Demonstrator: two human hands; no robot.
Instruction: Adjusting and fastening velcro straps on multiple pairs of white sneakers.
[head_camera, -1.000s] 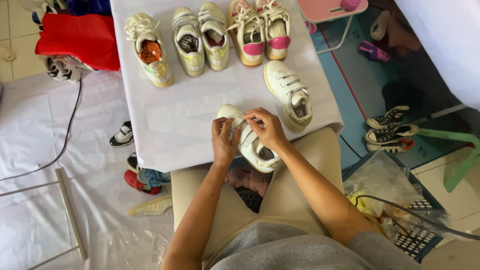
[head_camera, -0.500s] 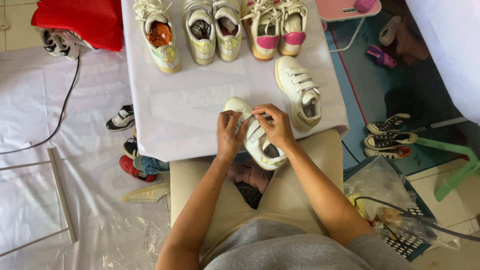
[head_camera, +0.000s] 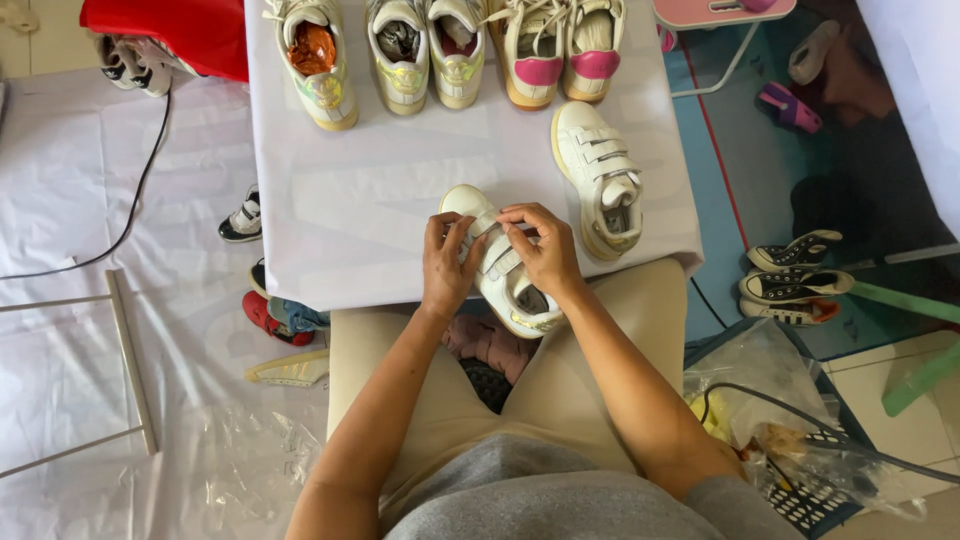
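A small white strap shoe (head_camera: 510, 285) lies at the near edge of the white-covered table (head_camera: 360, 200), its heel hanging toward my lap. My left hand (head_camera: 447, 265) grips its left side with fingers on the straps. My right hand (head_camera: 540, 250) pinches a strap on top of the same shoe. Its matching white strap shoe (head_camera: 600, 175) lies just to the right, apart from my hands. Several more sneakers stand in a row along the far edge: one with an orange insole (head_camera: 315, 60), a cream pair (head_camera: 430, 50), and a pair with pink heels (head_camera: 560, 45).
A red bag (head_camera: 180, 30) and a black cable (head_camera: 120, 230) lie on the white floor sheet at left. Loose shoes (head_camera: 270, 310) sit under the table's left side. A black-and-white sneaker pair (head_camera: 795, 280) rests on the right floor, near a plastic bag and a basket (head_camera: 800, 460).
The view has shifted so the table and shoes sit higher and to the right in the frame. My hands stay on the white shoe, fingers working along its straps.
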